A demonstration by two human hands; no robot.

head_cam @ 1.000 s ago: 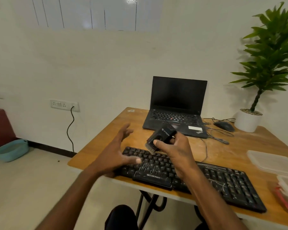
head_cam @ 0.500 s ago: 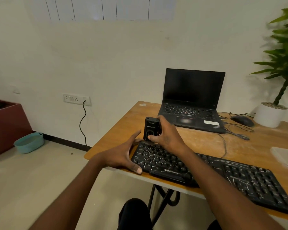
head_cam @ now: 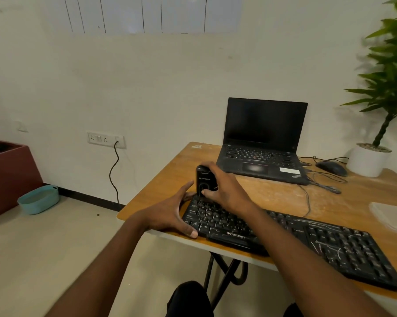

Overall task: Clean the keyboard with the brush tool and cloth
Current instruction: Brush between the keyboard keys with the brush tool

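Low in the middle of the frame, the left hand (head_cam: 170, 216) was open and spread on the left end of the black keyboard (head_cam: 291, 239). Just above it, the right hand (head_cam: 225, 191) gripped the black brush tool (head_cam: 203, 179), standing up on the keyboard's top left corner. Farther back on the wooden table (head_cam: 272, 195) sat an open laptop (head_cam: 261, 143).
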